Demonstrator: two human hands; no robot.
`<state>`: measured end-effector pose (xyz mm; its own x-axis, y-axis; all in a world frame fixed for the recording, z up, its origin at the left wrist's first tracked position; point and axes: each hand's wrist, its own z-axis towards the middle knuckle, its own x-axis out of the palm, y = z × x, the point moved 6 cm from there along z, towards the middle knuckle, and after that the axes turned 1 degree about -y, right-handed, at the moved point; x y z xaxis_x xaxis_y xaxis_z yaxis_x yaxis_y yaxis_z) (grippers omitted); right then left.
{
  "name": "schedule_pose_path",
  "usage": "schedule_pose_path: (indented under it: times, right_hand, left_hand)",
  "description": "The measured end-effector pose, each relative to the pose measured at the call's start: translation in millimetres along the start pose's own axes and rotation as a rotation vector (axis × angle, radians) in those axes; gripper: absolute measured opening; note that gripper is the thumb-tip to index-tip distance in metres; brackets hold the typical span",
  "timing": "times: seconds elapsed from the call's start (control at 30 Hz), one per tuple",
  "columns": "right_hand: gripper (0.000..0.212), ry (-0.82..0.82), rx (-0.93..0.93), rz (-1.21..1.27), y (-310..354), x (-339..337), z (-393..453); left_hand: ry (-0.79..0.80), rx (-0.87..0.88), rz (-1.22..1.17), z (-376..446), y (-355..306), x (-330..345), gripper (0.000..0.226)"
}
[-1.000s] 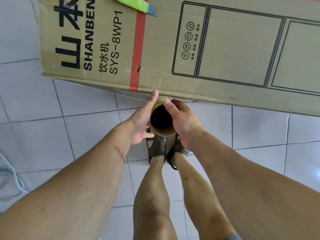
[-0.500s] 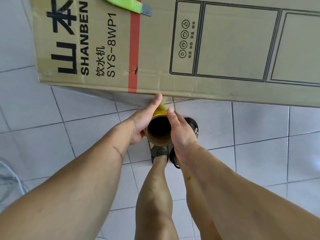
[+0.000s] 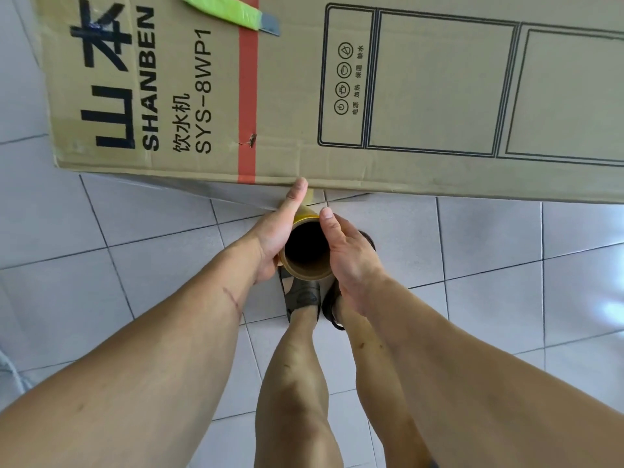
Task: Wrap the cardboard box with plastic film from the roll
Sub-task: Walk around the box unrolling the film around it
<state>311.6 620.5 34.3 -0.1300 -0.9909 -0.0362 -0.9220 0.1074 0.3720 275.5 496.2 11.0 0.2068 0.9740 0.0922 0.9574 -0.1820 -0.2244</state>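
Note:
A long brown cardboard box (image 3: 287, 106) printed with black lettering and a red stripe lies across the top of the head view. Below its near edge I hold the film roll (image 3: 305, 273) upright, looking down its dark cardboard core. My left hand (image 3: 275, 238) grips the roll's left side, thumb stretched up to touch the box's lower edge. My right hand (image 3: 347, 255) grips the right side, thumb on the rim. A yellowish strip of film shows between the roll's top and the box.
A green utility knife (image 3: 229, 11) lies on top of the box near the red stripe. White floor tiles (image 3: 135, 231) surround me. My legs and dark sandals (image 3: 302, 295) stand right under the roll.
The box has shifted a little in the view as my head moved. My feet have come closer together under the roll. Both hands keep the same hold on the roll.

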Motion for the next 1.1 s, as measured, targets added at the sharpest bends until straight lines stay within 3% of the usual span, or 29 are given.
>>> schedule_pose_path:
  times: [0.17,0.3,0.47,0.7,0.8,0.93,1.0,1.1]
  right_hand:
    - [0.064,-0.023,-0.022,-0.007,-2,2,0]
    - [0.076,-0.013,0.007,0.021,-2,4,2]
    - [0.071,-0.021,0.023,0.048,-5,3,-2]
    - [0.065,-0.172,-0.107,-0.188,27,-11,2]
    - [0.066,-0.151,-0.099,-0.281,31,-15,4]
    - [0.064,-0.087,-0.087,-0.291,24,-26,0]
    - [0.062,-0.054,-0.07,-0.208,21,-33,-2]
    - [0.052,-0.047,-0.073,-0.158,26,-42,-1]
  left_hand:
    - [-0.011,0.014,0.005,-1,0,-3,0.119]
    - [0.0,0.007,0.014,0,1,-3,0.118]
    - [0.027,0.014,0.008,1,6,-2,0.123]
    - [0.125,-0.032,-0.171,-2,11,10,0.12]
    - [0.119,-0.053,-0.183,0,19,18,0.115]
    - [0.016,0.018,-0.086,2,18,30,0.139]
    - [-0.031,0.068,-0.083,1,7,33,0.131]
    - [0.029,0.022,-0.139,2,-2,41,0.12]
